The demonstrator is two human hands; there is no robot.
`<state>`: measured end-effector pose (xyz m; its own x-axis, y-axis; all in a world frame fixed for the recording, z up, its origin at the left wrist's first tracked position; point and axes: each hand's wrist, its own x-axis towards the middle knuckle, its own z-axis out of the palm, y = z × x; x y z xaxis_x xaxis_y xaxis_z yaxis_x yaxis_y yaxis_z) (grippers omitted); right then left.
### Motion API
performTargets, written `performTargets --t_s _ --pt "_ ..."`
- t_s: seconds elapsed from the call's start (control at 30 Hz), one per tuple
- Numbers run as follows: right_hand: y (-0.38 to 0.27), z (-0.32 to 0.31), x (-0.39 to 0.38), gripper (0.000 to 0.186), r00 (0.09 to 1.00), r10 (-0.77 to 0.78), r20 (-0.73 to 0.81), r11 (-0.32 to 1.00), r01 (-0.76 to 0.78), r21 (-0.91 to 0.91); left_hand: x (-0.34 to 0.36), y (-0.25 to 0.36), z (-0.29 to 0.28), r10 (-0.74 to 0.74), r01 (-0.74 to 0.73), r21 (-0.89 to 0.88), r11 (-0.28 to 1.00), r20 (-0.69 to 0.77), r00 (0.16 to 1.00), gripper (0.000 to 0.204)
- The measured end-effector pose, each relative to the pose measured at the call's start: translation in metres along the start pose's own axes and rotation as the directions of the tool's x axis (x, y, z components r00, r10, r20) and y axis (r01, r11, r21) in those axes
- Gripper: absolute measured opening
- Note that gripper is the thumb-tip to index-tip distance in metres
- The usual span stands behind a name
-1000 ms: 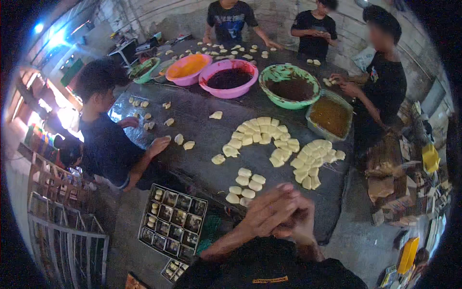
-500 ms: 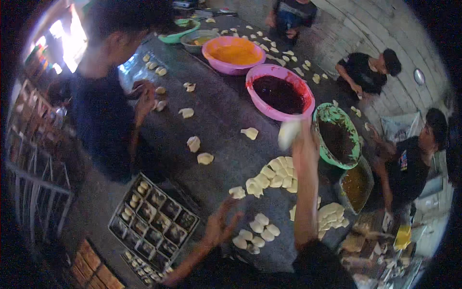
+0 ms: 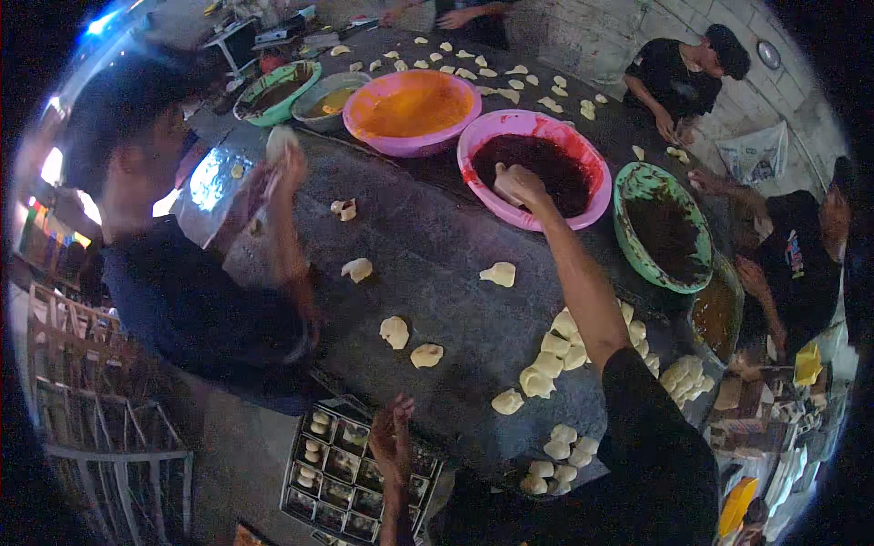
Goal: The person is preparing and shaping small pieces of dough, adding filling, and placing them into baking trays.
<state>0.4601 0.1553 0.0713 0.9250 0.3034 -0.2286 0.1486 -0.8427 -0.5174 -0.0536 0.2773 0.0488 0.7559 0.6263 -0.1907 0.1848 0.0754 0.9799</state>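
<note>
My right hand (image 3: 521,185) reaches over the pink basin (image 3: 596,205) of dark red filling (image 3: 557,168). Its fingers are curled at the filling; whatever they hold is hidden. My left hand (image 3: 391,441) hovers by the gridded metal tray (image 3: 341,469), apparently with nothing in it and its fingers loosely apart. Flattened dough pieces (image 3: 555,344) lie overlapping under my right forearm. A single dough piece (image 3: 498,274) rests alone near the basin, and two more dough pieces (image 3: 394,332) lie ahead of my left hand. Rounded dough balls (image 3: 560,455) are grouped near the table's front edge.
An orange-filled pink basin (image 3: 414,109), green basins (image 3: 663,227) and a grey bowl (image 3: 330,100) line the table's middle. A co-worker (image 3: 200,273) stands close on the left, their hand raised with pale dough. Other people work across the far side. A metal rack (image 3: 114,437) stands left.
My right hand has moved forward from above the dough to the dark red filling. My left hand has drawn back from a dough piece toward the tray. The view has shifted.
</note>
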Motion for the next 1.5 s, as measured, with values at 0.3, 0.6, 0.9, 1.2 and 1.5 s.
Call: performTargets --t_s 0.3,0.6,0.9,1.2,1.5 --pt "0.028 -0.039 -0.067 0.062 0.998 -0.019 -0.056 0.925 0.039 0.377 -0.017 0.039 0.044 0.016 -0.019 0.015 1.0 0.146 0.989 0.044" --pt "0.074 0.046 -0.429 0.027 0.957 0.013 0.291 -0.52 -0.242 0.819 -0.092 0.094 0.168 -0.3 0.306 0.029 0.951 0.308 0.903 0.046" --pt "0.173 0.003 -0.623 0.039 0.931 0.362 -0.045 0.425 -0.122 0.897 -0.244 0.044 0.184 -0.106 0.074 0.078 0.994 0.591 0.799 0.025" --pt "0.193 -0.022 -0.711 0.038 0.844 0.521 -0.126 -0.221 0.277 0.935 -0.304 0.072 0.232 0.276 -0.338 0.002 0.941 0.575 0.77 0.025" --pt "0.159 0.021 -0.697 0.091 0.875 -0.133 -0.465 0.988 0.153 0.004 -0.317 0.023 0.192 0.007 0.045 -0.088 0.995 0.52 0.854 0.023"
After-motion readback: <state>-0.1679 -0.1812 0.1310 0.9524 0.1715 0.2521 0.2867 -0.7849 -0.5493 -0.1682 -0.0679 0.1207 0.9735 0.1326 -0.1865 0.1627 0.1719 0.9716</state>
